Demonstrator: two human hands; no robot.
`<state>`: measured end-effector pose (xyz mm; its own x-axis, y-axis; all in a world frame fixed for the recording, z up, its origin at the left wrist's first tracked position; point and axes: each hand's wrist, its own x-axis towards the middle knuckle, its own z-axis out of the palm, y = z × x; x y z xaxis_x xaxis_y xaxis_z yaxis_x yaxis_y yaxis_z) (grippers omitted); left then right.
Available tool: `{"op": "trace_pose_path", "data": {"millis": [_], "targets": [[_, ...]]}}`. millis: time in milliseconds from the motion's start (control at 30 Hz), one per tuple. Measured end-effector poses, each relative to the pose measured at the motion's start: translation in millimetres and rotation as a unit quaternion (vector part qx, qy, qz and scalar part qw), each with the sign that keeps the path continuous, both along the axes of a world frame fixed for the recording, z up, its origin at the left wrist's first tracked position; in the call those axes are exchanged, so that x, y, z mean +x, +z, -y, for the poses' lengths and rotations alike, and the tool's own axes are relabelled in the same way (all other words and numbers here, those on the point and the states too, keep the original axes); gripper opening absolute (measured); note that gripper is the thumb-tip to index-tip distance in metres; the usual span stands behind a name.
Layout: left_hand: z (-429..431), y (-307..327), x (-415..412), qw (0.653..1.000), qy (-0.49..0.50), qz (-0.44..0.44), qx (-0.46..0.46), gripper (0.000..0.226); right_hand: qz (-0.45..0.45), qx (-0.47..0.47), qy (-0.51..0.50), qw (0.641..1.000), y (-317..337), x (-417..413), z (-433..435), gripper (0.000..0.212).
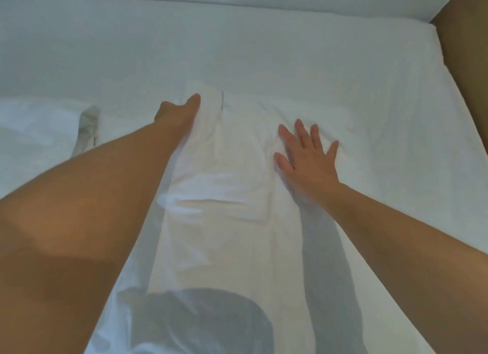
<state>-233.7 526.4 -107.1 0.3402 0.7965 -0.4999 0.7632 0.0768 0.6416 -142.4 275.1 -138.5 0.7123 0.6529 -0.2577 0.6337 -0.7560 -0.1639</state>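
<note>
White cloth (pixel 224 174), left hand (pixel 179 111) gripping its fold, right hand (pixel 307 158) pressed flat, fingers spread

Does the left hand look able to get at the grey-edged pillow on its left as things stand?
Probably yes: the left hand touches the white cloth, and the grey-edged pillow lies close beside that forearm, with only bare sheet between.
</note>
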Motion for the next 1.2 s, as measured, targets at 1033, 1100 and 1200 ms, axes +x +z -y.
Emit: {"op": "trace_pose_path", "data": {"millis": [1033,1100,1200], "targets": [[132,0,-267,0.999,0.011,0.014,-0.040,0.047,-0.089,-0.016,-0.082,0.992,-3,-181,89,0.069],[152,-3,-292,0.997,0.020,0.007,-0.072,0.049,-0.093,-0.028,-0.091,0.991,-2,-202,90,0.068],[169,-9,-314,0.992,0.065,0.011,-0.104,0.042,-0.095,-0.031,-0.109,0.989,-4,-217,89,0.062]]}}
